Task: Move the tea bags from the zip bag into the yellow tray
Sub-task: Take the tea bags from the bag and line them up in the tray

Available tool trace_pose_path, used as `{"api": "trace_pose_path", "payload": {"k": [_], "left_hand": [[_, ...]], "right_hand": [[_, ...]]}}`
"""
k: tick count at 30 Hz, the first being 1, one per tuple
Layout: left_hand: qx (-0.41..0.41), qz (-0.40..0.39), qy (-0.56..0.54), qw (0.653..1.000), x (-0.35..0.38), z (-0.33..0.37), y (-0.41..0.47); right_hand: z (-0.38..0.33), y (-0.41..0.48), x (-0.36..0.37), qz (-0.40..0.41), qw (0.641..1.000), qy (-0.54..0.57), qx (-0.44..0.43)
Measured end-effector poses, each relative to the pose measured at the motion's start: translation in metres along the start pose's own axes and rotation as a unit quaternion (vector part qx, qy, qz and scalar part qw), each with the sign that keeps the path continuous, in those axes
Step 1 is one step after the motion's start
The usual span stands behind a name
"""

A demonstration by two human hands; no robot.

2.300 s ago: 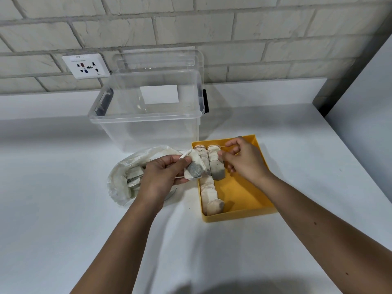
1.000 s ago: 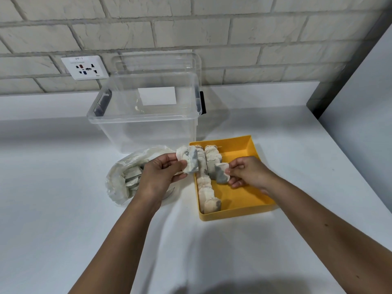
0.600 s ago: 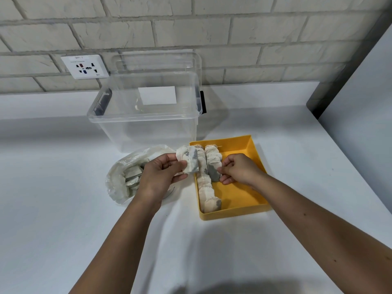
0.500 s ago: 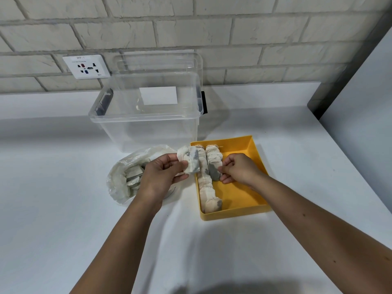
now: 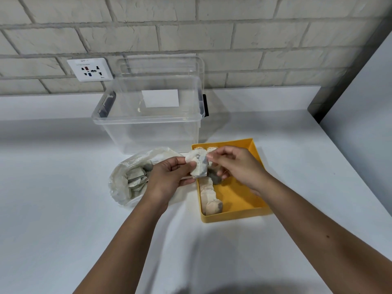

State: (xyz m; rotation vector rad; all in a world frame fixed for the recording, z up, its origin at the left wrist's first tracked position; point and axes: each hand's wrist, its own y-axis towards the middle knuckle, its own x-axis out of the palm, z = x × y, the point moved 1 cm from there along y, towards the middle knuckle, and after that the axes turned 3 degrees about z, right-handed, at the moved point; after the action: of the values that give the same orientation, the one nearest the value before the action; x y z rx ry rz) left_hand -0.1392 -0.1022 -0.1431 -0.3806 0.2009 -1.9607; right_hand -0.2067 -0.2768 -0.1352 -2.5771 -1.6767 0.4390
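Note:
A yellow tray lies on the white counter with several tea bags lined along its left wall. A clear zip bag with more tea bags inside lies open to its left. My left hand holds a small bunch of tea bags above the tray's left rim. My right hand is over the tray, its thumb and forefinger pinching the top right edge of that bunch.
A big clear plastic box stands just behind the zip bag and tray, against the brick wall. A wall socket is at the back left. A white panel rises along the counter's right side.
My right hand set a tea bag down in the tray's second row, then rose to the bunch in my left hand. My left hand stayed in place.

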Motion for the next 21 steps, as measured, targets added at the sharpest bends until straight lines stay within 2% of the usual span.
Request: {"api": "trace_pose_path", "payload": {"k": [2, 8, 10, 12, 16, 21], "left_hand": [[0.005, -0.01, 0.011, 1.0, 0.002, -0.001, 0.0], [0.014, 0.001, 0.023, 1.0, -0.001, 0.001, 0.0], [0.021, 0.012, 0.03, 0.999, -0.005, 0.002, 0.001], [0.028, 0.018, 0.038, 0.999, -0.007, 0.002, 0.001], [0.036, 0.029, 0.051, 0.998, -0.009, 0.001, 0.002], [0.032, 0.027, 0.054, 0.998, -0.01, 0.0, 0.003]], "right_hand": [[-0.004, -0.003, 0.006, -0.007, 1.0, -0.009, -0.019], [-0.007, 0.002, -0.014, 0.04, 0.996, -0.058, -0.063], [0.001, 0.007, -0.028, 0.057, 0.988, -0.126, -0.068], [0.016, 0.01, -0.035, 0.038, 0.978, -0.203, -0.042], [0.047, 0.011, -0.028, -0.007, 0.965, -0.263, 0.015], [0.06, 0.017, -0.015, 0.004, 0.971, -0.236, 0.039]]}}
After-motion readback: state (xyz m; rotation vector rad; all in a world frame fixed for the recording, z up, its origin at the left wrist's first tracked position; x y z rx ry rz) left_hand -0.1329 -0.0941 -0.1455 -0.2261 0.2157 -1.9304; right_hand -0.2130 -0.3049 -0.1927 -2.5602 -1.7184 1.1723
